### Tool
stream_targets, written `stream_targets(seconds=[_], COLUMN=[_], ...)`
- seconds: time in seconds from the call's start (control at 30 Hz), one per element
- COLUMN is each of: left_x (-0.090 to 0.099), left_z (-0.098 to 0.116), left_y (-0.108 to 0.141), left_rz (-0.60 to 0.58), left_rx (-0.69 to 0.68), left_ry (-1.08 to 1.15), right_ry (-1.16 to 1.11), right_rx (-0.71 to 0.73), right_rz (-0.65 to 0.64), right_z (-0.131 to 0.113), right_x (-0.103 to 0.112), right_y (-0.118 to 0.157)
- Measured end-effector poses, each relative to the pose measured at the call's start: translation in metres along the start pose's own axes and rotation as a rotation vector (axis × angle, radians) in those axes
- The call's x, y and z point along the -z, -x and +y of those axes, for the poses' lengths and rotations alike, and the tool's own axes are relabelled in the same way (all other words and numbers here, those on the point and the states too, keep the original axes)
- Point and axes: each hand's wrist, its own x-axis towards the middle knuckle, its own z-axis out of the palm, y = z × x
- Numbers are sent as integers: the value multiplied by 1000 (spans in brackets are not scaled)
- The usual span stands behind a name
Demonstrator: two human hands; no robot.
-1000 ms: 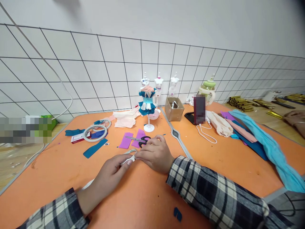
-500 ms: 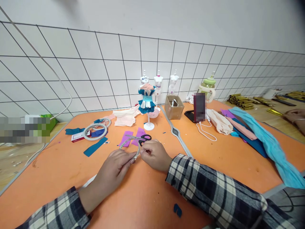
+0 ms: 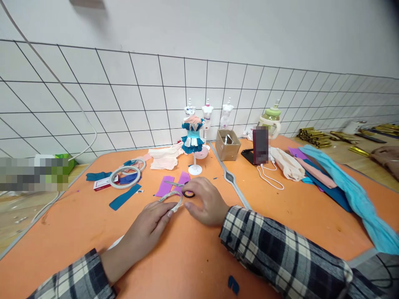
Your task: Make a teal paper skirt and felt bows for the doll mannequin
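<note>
My left hand (image 3: 152, 224) pinches the near edge of a roll of pale tape (image 3: 179, 201), standing tilted above the orange table. A short pale end seems to stick out from it toward my right hand (image 3: 207, 202). That hand, thumb and fingers apart, reaches over the black handles of a pair of scissors (image 3: 188, 194). Its fingers hide one handle loop, and whether they grip it is unclear. The blades lie across two purple fabric pieces (image 3: 165, 187). Behind them a small dress form (image 3: 192, 139) wears a blue, white and peach dress.
Tape rings (image 3: 124, 186), a small red-and-white box (image 3: 101, 184) and blue fabric strips (image 3: 124, 197) lie left. A cardboard box (image 3: 228, 145), a phone (image 3: 260, 145) and a green-lidded bottle (image 3: 271, 120) stand back right. Long cloths (image 3: 352, 178) lie right; another person's hand (image 3: 386, 160) shows beyond.
My right hand has moved from beside the tape roll onto the scissors' handles, its fingers spreading from a closed pinch. My left hand keeps the roll. The view has tipped slightly upward.
</note>
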Motion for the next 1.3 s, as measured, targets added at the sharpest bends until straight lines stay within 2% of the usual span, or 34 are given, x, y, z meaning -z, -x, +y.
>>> stream_targets(seconds=[0.1, 0.23, 0.37, 0.47, 0.63, 0.73, 0.8, 0.87, 0.93, 1.0, 1.07, 1.13, 1.23, 1.3], left_x=[1, 2, 4, 6, 6, 5, 5, 7, 11, 15, 19, 22, 24, 24], left_z=[1, 4, 5, 8, 12, 10, 8, 7, 9, 12, 16, 20, 22, 18], left_y=[0, -3, -5, -6, -8, -7, -6, -3, -1, 1, 3, 5, 11, 14], left_rz=[-12, -41, -58, -116, -230, -234, -201, -144, -76, -13, 27, 52, 83, 102], left_rx=[-12, -37, -6, 27, 48, 23, -53, -173, -312, -421, -479, -509, -561, -591], left_ry=[43, 47, -28, -55, -112, -147, -156, -148, -121, -85, -50, -32, -51, -89], right_ry=[141, 245, 320, 404, 451, 398, 288, 85, -194, -542, -885, -1141, -1382, -1477], right_rx=[205, 278, 252, 259, 244, 161, 76, 11, -69, -211, -362, -450, -533, -585], right_rz=[-113, -118, -90, -105, -255, -356, -384, -392, -411, -476, -545, -583, -545, -443], right_z=[-1, 3, 7, 6, 1, -4, -6, -6, -5, -3, -4, -6, -11, -9], right_x=[-1, -5, -5, -6, -12, -13, -14, -14, -15, -17, -19, -20, -19, -15], right_y=[0, 2, 3, 3, 5, 7, 7, 6, 4, 3, 3, 4, 4, 2])
